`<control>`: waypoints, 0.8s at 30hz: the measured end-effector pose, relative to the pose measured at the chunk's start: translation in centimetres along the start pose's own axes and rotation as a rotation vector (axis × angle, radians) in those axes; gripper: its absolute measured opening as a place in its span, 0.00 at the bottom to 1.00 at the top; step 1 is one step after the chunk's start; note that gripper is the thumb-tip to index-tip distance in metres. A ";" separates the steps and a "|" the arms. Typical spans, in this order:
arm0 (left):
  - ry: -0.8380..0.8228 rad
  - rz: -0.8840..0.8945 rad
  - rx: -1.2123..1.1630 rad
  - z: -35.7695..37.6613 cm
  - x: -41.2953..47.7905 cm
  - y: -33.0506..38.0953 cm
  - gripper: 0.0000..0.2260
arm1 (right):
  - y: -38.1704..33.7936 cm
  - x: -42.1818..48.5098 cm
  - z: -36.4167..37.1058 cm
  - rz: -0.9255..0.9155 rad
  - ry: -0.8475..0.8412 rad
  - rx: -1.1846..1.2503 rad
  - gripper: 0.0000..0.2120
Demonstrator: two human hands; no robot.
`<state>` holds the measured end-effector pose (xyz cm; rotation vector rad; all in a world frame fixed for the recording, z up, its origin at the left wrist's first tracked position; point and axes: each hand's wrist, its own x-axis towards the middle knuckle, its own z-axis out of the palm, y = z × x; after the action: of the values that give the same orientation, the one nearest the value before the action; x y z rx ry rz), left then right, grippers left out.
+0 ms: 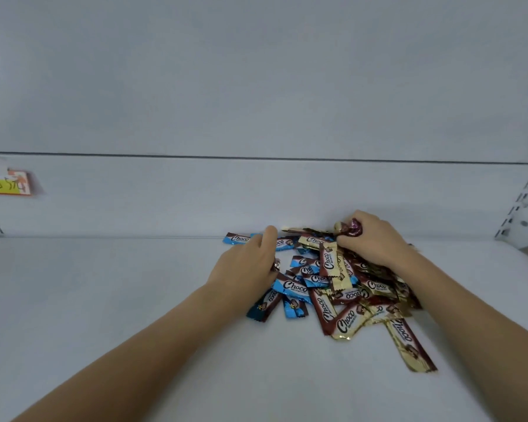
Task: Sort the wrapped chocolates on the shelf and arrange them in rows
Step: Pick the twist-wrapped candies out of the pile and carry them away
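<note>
A jumbled pile of wrapped "Choco" chocolates (342,287) lies on the white shelf (104,300), right of centre. Blue wrappers (290,287) gather on the pile's left side, gold and brown wrappers (375,312) on its right. One long gold bar (409,345) sticks out toward the front right. My left hand (247,266) rests on the pile's left edge, fingers over the blue pieces, something small and shiny under its palm. My right hand (369,239) sits on the pile's far right, fingers curled round a dark red foil-wrapped piece (354,229).
The shelf's back wall (256,196) stands just behind the pile. A price tag (6,182) hangs at the far left. Slotted upright rails (518,202) flank the shelf at the right and left edges. Bare shelf surface stretches left and in front of the pile.
</note>
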<state>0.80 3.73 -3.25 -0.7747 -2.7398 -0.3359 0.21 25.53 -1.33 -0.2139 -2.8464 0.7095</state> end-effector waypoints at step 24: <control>-0.423 0.127 0.250 -4.5 -0.5 -2.4 0.11 | 2.0 -1.3 -5.8 0.189 -0.528 -0.093 0.13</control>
<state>0.78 0.19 0.44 -1.0404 -3.0098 0.2218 3.01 29.64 2.56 -0.3613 -3.4014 0.7636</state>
